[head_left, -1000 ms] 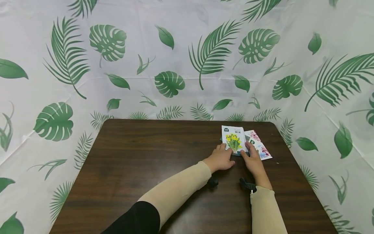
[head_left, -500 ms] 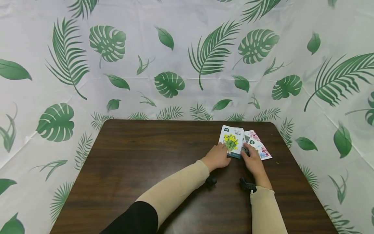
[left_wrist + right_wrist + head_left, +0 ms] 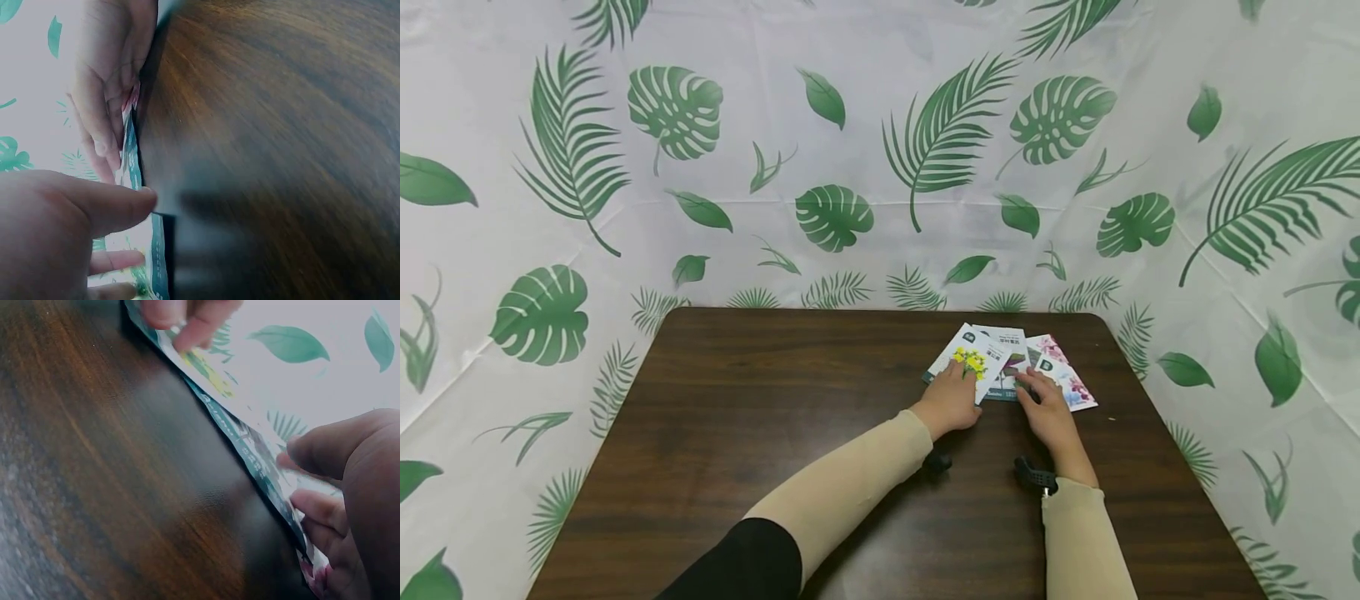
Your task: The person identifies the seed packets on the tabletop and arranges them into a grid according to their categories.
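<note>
A white seed packet printed with yellow flowers lies tilted at the left of a fanned group on the table. On it rests my left hand, with straight fingers over the print and the thumb near the lower edge. Partly under it is a second seed packet with a dark picture and a teal lower band. My right hand touches this one's right side, fingers extended. Beneath that hand's far side shows a seed packet with pink flowers. How many packets overlap there I cannot tell.
The dark brown wooden table has rounded far corners. A white cloth with green leaf prints hangs behind and at both sides. A black strap sits on the right wrist.
My left hand has slid left and turned the yellow-flower packet leftward, exposing the dark-pictured packet under it. The right hand has stayed almost in place.
</note>
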`<state>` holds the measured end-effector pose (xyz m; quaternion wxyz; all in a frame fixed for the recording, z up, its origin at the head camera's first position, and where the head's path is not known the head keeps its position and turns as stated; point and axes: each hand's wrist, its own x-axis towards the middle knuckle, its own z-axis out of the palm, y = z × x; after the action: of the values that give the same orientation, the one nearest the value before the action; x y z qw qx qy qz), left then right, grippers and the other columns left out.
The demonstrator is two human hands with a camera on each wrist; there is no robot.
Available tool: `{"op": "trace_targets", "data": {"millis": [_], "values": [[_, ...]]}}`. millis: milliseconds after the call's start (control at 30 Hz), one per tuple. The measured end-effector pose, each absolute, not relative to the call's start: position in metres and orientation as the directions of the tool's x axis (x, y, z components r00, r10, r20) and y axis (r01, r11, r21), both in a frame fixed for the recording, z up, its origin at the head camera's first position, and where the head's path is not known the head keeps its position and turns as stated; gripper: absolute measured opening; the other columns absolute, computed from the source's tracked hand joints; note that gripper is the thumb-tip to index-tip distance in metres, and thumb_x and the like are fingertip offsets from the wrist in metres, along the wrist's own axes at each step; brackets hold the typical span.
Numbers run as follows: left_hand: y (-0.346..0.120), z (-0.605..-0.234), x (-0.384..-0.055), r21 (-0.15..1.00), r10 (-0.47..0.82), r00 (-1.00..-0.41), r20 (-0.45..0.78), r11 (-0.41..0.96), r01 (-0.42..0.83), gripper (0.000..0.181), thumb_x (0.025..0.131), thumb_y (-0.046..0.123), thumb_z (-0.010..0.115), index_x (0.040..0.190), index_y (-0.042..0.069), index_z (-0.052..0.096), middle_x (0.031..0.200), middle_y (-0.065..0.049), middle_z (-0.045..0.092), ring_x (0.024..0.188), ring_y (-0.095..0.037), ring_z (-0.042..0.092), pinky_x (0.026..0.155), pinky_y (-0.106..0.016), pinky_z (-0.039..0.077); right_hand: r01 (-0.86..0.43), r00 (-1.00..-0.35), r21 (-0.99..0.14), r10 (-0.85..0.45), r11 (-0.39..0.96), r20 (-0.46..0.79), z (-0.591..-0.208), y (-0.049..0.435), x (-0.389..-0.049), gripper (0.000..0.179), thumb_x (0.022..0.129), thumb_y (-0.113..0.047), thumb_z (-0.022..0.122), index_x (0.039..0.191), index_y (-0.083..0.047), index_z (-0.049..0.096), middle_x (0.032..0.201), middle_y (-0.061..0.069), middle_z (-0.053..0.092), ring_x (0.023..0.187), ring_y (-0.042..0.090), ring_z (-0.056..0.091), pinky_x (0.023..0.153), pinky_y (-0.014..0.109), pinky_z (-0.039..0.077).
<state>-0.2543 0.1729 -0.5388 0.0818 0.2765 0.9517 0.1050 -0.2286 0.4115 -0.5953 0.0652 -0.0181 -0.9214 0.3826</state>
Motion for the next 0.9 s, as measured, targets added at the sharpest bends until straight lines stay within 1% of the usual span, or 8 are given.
{"op": "trace_targets", "data": {"millis": [100,267,367,500,600,767,833,900], "values": [[0.169,-0.539,-0.255,0.239,0.535,-0.835,-0.128,0.834,0.498,0.064,0.107,0.045,0.068,0.164,0.022,0.05,0.172,-0.011,0.042,0.162,-0.026,0.038,0.132,-0.039,0.038,-0.048,-0.988,-0.712,0.072,0.701,0.137,-0.595,0.41,-0.229,0.04,0.112,-0.019,0.062,0.148,-0.004,0.067,0.168,0.031,0.043,0.16,0.053,0.032,0.131,0.072,0.023],[0.163,-0.542,-0.257,0.223,0.516,-0.832,-0.205,0.852,0.473,0.058,0.111,0.05,0.058,0.167,0.04,0.045,0.176,-0.008,0.033,0.162,-0.027,0.032,0.131,-0.047,0.034,-0.057,-0.988,-0.711,0.064,0.701,0.142,-0.593,0.409,-0.228,0.038,0.112,-0.019,0.063,0.146,-0.002,0.068,0.168,0.031,0.043,0.16,0.055,0.031,0.13,0.073,0.023],[0.158,-0.546,-0.26,0.251,0.505,-0.835,-0.218,0.856,0.453,0.055,0.112,0.049,0.056,0.166,0.037,0.047,0.174,-0.013,0.031,0.163,-0.032,0.026,0.135,-0.051,0.026,-0.033,-0.99,-0.707,0.072,0.706,0.118,-0.593,0.409,-0.227,0.039,0.112,-0.021,0.062,0.146,-0.003,0.068,0.17,0.029,0.042,0.161,0.054,0.03,0.131,0.073,0.022],[0.147,-0.553,-0.263,0.319,0.503,-0.848,-0.168,0.842,0.436,0.053,0.11,0.045,0.062,0.158,0.023,0.052,0.177,-0.023,0.025,0.171,-0.039,0.014,0.141,-0.052,0.016,-0.028,-0.991,-0.717,0.073,0.696,0.109,-0.593,0.409,-0.226,0.038,0.112,-0.02,0.062,0.144,-0.001,0.068,0.17,0.03,0.041,0.161,0.054,0.029,0.131,0.073,0.022],[0.138,-0.556,-0.265,0.36,0.519,-0.846,-0.126,0.818,0.448,0.049,0.11,0.044,0.063,0.153,0.021,0.055,0.18,-0.024,0.02,0.172,-0.041,0.011,0.14,-0.052,0.019,-0.038,-0.991,-0.728,0.066,0.684,0.114,-0.592,0.409,-0.226,0.037,0.112,-0.018,0.062,0.144,0.001,0.068,0.17,0.031,0.041,0.162,0.054,0.028,0.131,0.073,0.021],[0.128,-0.561,-0.272,0.36,0.529,-0.841,-0.11,0.81,0.463,0.04,0.114,0.035,0.057,0.152,0.024,0.058,0.18,-0.022,0.023,0.17,-0.041,0.02,0.138,-0.052,0.027,-0.034,-0.993,-0.734,0.061,0.678,0.102,-0.591,0.409,-0.226,0.039,0.113,-0.021,0.062,0.145,0.0,0.067,0.171,0.03,0.039,0.162,0.053,0.027,0.131,0.074,0.021],[0.125,-0.558,-0.271,0.353,0.513,-0.851,-0.109,0.821,0.449,0.042,0.113,0.033,0.058,0.154,0.025,0.058,0.18,-0.022,0.025,0.169,-0.041,0.022,0.137,-0.051,0.029,-0.039,-0.993,-0.734,0.053,0.678,0.102,-0.59,0.41,-0.225,0.04,0.113,-0.022,0.062,0.146,0.0,0.067,0.17,0.031,0.039,0.162,0.054,0.028,0.13,0.075,0.022],[0.123,-0.556,-0.268,0.364,0.497,-0.86,-0.119,0.827,0.428,0.048,0.113,0.033,0.06,0.159,0.026,0.055,0.181,-0.023,0.023,0.17,-0.04,0.021,0.138,-0.05,0.027,-0.04,-0.993,-0.729,0.052,0.683,0.103,-0.589,0.413,-0.224,0.039,0.113,-0.022,0.063,0.146,-0.002,0.067,0.17,0.031,0.04,0.161,0.054,0.028,0.129,0.076,0.023]]}}
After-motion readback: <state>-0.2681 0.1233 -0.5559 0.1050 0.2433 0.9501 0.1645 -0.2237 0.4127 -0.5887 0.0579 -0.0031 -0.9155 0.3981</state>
